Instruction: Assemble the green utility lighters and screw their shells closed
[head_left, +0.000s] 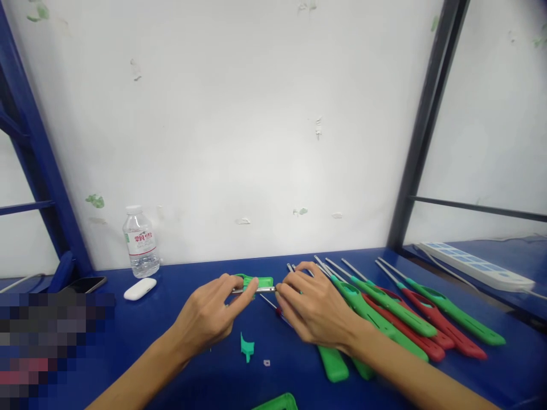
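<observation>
My left hand (211, 312) pinches one end of a thin metal rod (253, 290) above a green plastic lighter shell (255, 281). From the other side my right hand (314, 307) grips the same rod's right end, fingers curled. The right hand rests over a row of long green stick lighters (376, 319) and red stick lighters (427, 324) lying side by side on the blue table (171, 341). A small teal plastic trigger piece (247, 347) lies in front of my hands, with a tiny pale part (266, 362) beside it.
A water bottle (141, 241) stands at the wall on the left, with a white earbud case (139, 288) and a phone (88, 283) near it. A white power strip (474, 266) lies at the right. Another green shell (277, 403) shows at the bottom edge.
</observation>
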`<control>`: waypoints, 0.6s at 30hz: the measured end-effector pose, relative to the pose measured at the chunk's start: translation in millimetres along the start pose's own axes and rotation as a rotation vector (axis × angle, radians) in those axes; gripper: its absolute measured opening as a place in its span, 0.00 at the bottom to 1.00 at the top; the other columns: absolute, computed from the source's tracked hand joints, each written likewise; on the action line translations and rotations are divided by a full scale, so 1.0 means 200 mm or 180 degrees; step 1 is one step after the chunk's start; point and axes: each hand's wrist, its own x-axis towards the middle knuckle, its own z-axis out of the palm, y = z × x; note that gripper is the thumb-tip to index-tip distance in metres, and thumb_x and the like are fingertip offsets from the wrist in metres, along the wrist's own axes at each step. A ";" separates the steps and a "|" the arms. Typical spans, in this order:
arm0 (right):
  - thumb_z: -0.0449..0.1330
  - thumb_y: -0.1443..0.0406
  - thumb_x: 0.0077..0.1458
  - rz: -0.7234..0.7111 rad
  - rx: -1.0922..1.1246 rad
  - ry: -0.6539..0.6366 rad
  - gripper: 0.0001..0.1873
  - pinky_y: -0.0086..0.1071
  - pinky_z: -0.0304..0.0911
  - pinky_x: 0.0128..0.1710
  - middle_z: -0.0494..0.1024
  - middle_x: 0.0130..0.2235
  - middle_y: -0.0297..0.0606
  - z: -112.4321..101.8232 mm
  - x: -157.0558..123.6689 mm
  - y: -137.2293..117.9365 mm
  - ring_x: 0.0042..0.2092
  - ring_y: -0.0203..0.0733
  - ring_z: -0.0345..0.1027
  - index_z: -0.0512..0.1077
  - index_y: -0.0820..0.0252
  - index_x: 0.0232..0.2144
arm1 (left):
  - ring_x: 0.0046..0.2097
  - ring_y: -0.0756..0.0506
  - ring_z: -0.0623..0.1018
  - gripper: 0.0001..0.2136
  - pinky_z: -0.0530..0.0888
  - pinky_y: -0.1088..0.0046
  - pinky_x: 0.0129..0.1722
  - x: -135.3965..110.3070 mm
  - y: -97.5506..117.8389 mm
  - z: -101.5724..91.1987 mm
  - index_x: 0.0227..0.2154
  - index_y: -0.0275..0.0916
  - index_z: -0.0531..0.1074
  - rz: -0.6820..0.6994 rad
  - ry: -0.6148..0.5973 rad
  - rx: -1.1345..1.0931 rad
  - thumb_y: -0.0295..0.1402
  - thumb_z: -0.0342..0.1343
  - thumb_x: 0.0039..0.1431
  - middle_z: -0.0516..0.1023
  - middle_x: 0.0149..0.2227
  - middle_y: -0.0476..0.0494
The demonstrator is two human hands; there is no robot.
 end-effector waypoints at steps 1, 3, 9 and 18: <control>0.50 0.68 0.76 -0.0008 -0.0017 -0.0035 0.17 0.43 0.63 0.50 0.76 0.32 0.37 0.00 0.00 0.00 0.33 0.44 0.67 0.75 0.59 0.35 | 0.36 0.49 0.81 0.13 0.82 0.71 0.34 0.00 0.01 0.00 0.55 0.38 0.76 0.0001 -0.0007 0.0012 0.39 0.62 0.76 0.81 0.45 0.46; 0.51 0.67 0.75 -0.0010 -0.0051 -0.0099 0.16 0.42 0.63 0.51 0.76 0.33 0.37 -0.01 0.00 -0.01 0.34 0.44 0.68 0.75 0.58 0.36 | 0.36 0.49 0.81 0.13 0.82 0.71 0.34 0.00 0.02 -0.01 0.55 0.38 0.76 -0.0021 -0.0032 0.0054 0.38 0.62 0.76 0.81 0.44 0.46; 0.48 0.67 0.80 -0.0161 -0.0144 -0.0233 0.20 0.42 0.65 0.50 0.77 0.33 0.37 0.01 -0.01 0.00 0.34 0.44 0.69 0.75 0.58 0.36 | 0.35 0.49 0.81 0.12 0.81 0.72 0.32 -0.01 0.05 -0.01 0.55 0.38 0.76 -0.0030 -0.0194 0.0085 0.37 0.62 0.76 0.81 0.42 0.47; 0.48 0.61 0.82 -0.0138 -0.0045 -0.0230 0.22 0.41 0.65 0.51 0.77 0.33 0.37 0.02 -0.01 0.00 0.35 0.44 0.70 0.74 0.59 0.36 | 0.37 0.48 0.82 0.12 0.82 0.71 0.34 -0.01 0.06 0.00 0.55 0.37 0.76 -0.0090 -0.0304 -0.0056 0.37 0.63 0.75 0.81 0.44 0.46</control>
